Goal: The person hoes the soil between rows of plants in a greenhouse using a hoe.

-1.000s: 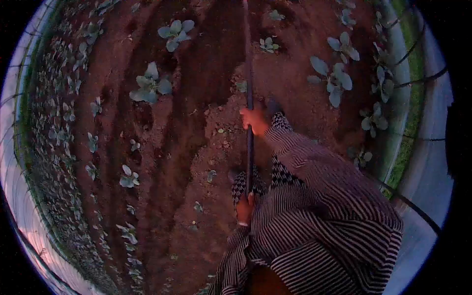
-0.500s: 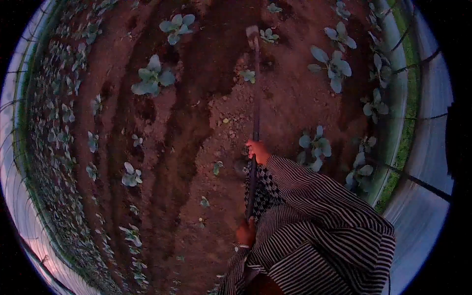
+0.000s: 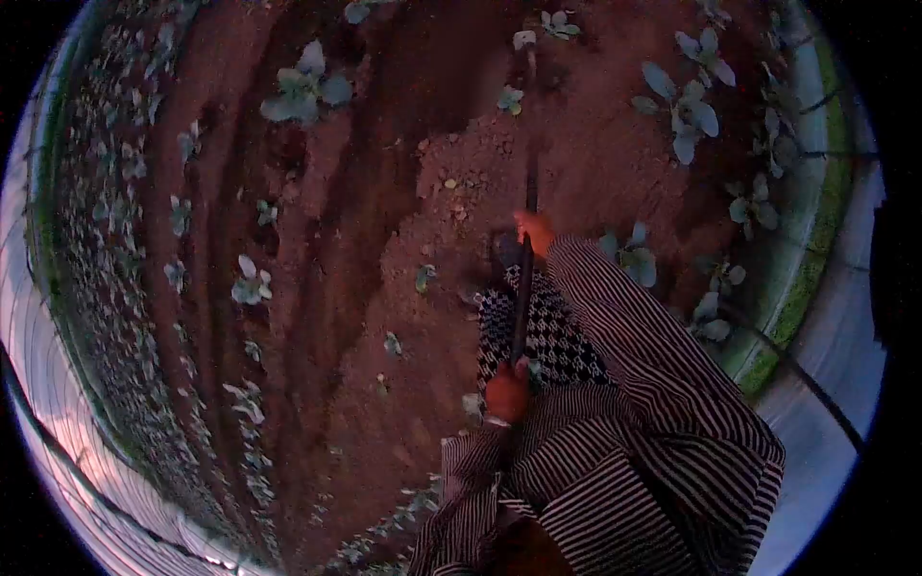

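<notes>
A long-handled hoe (image 3: 532, 178) runs up the middle of the head view, its dark shaft in front of my patterned trousers. My right hand (image 3: 535, 232) is closed round the shaft about midway along. Lower down, near the handle's end, my left hand (image 3: 506, 392) is wrapped round it as well. The hoe's pale blade (image 3: 523, 39) is at the far end, just left of a small leafy seedling (image 3: 560, 26). A second seedling (image 3: 510, 99) grows slightly nearer, left of the shaft. Whether the blade touches the soil, I cannot tell.
Rows of leafy plants stand on both sides, with a large one (image 3: 305, 88) at left and another (image 3: 688, 117) at right. Crumbly clods (image 3: 461, 182) lie left of the shaft. Plastic sheeting (image 3: 836, 317) with dark supports borders the right side.
The view has shifted, so the plants and both hands appear higher, and more of my trousers shows. Both hands keep their hold on the hoe; its blade stays beside the same seedling.
</notes>
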{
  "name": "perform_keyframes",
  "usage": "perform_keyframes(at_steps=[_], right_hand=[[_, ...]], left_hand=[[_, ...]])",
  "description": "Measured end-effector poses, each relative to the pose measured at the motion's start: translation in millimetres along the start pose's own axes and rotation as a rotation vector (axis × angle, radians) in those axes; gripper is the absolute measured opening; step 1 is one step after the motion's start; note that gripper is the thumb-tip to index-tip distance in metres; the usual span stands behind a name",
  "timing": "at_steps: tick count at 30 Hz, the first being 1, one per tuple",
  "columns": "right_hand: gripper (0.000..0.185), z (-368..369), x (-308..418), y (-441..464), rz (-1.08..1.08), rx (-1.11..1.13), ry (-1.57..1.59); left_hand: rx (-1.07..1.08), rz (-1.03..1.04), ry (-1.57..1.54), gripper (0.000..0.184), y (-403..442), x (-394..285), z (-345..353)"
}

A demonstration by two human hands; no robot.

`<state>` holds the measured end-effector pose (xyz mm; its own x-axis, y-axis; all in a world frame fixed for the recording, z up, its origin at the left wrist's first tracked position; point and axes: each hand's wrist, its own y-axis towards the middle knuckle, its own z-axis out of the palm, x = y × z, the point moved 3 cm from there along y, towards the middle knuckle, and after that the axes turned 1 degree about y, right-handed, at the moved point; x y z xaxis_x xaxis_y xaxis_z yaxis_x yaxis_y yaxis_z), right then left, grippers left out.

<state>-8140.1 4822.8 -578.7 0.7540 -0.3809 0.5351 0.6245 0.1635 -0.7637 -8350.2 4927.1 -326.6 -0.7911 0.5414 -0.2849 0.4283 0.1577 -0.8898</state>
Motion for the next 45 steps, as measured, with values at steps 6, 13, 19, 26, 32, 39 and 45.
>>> perform_keyframes(at_steps=[6,13,19,26,32,39,45], right_hand=[[0.015,8.0,-26.3,-49.8,0.023,0.025,0.083],[0.017,112.6,40.4,-113.8,-0.071,0.107,-0.008],[0.019,92.6,-56.6,-121.1,0.008,-0.046,-0.087],[0.016,93.5,-207.8,-211.2,0.176,-0.137,-0.156],[0.014,124.8,-230.0,-216.0,0.091,0.024,0.037],[0.018,184.8,-123.9,-200.1,0.066,-0.03,-0.087],[0.019,121.5,-165.3,-149.2,0.097,0.058,-0.169]], left_hand=[[-0.141,0.035,-0.021,0.048,-33.5,73.0,20.5],[-0.407,0.138,-0.013,0.044,-46.1,80.1,0.8],[-0.139,0.053,0.133,0.037,-66.8,152.0,18.0],[-0.174,-0.128,-0.119,0.044,-154.7,288.6,10.6],[-0.167,0.018,-0.009,0.054,-159.2,328.3,-22.4],[-0.048,-0.046,0.012,0.045,-86.7,270.0,-39.6],[-0.022,0.104,-0.015,0.043,-41.3,231.6,-14.3]])
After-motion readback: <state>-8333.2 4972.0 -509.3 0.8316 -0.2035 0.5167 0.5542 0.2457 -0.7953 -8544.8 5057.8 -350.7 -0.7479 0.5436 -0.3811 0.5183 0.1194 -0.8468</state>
